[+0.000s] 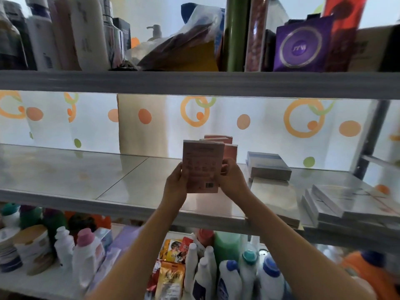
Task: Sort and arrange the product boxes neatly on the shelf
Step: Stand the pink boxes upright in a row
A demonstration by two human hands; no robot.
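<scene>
On the middle shelf [65,169] a row of upright boxes [203,167] stood centre — left hand [176,185] and right hand [232,180] flanking the front one — with flat box stacks [268,167] to their right.

Pink box [202,167]: matt cardboard. Shelf [65,176]: smooth, shiny. Bottles [249,276]: glossy plastic. Bag [194,24]: thin crinkly plastic.

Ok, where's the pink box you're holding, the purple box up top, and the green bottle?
Pink cardboard box [202,167], head view, printed front.
Purple square box [302,45], head view, circle design.
Green plastic bottle [227,245], head view, body.
</scene>
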